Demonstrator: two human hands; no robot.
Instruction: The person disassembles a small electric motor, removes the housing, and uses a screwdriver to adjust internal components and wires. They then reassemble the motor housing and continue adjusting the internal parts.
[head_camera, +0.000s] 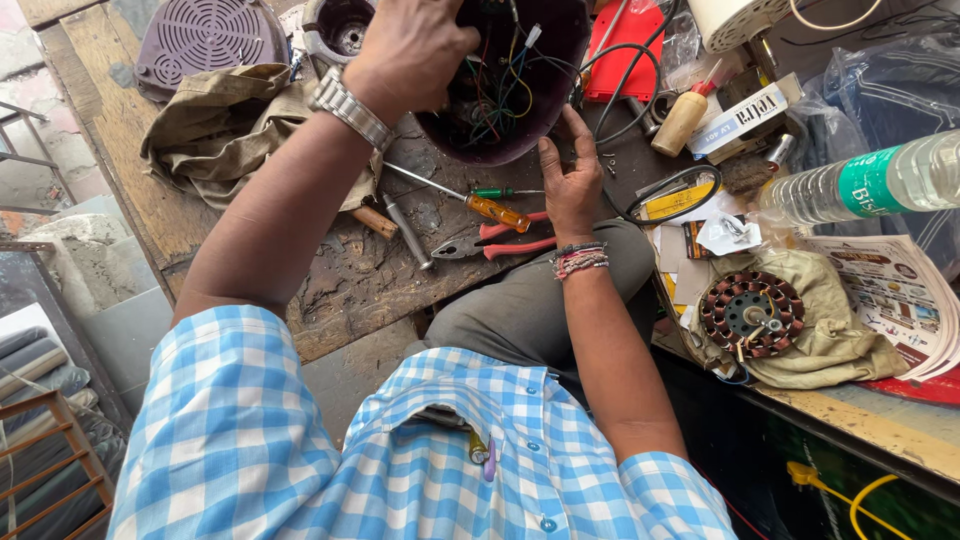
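A dark maroon bowl-shaped housing (545, 60) full of coloured wires stands on the worn wooden bench (340, 280). My left hand (410, 50), with a metal watch on the wrist, reaches into the housing among the wires; its fingertips are hidden inside. My right hand (570, 180), with thread bands at the wrist, presses against the housing's near outer wall, fingers spread. Just below the housing lie an orange-handled screwdriver (480, 203), a small green-handled screwdriver (500, 191) and red-handled pliers (500, 240).
A khaki cloth (215, 130) and a round purple grille (205, 35) lie at the left. At the right are a copper-wound stator (750, 312) on another cloth, a clear plastic bottle (870, 185), printed papers (895, 290), a red case (625, 50) and a small glue bottle (680, 118).
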